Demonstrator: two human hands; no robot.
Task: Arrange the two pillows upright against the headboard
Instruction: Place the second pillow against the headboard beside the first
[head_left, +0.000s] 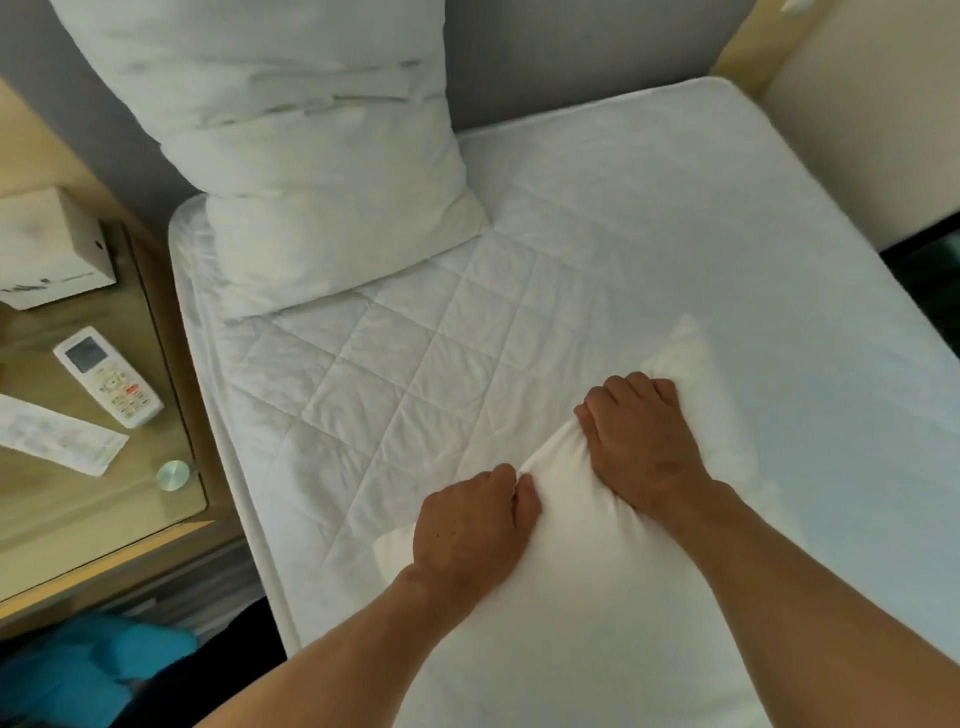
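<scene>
One white pillow (291, 150) stands upright at the head of the bed on the left, leaning against the grey headboard (571, 57). A second white pillow (582, 561) lies on the quilted mattress (405, 374) in front of me. My left hand (467, 525) pinches its near edge. My right hand (639, 436) grips a bunched fold of the same edge, a little farther right. My forearms hide part of that pillow.
A wooden nightstand with a glass top (78, 499) stands left of the bed, holding a white remote (106, 376), a white box (52, 249) and a paper slip (57, 441). Something blue (88, 670) lies on the floor below. A cream panel (862, 114) borders the bed's right side.
</scene>
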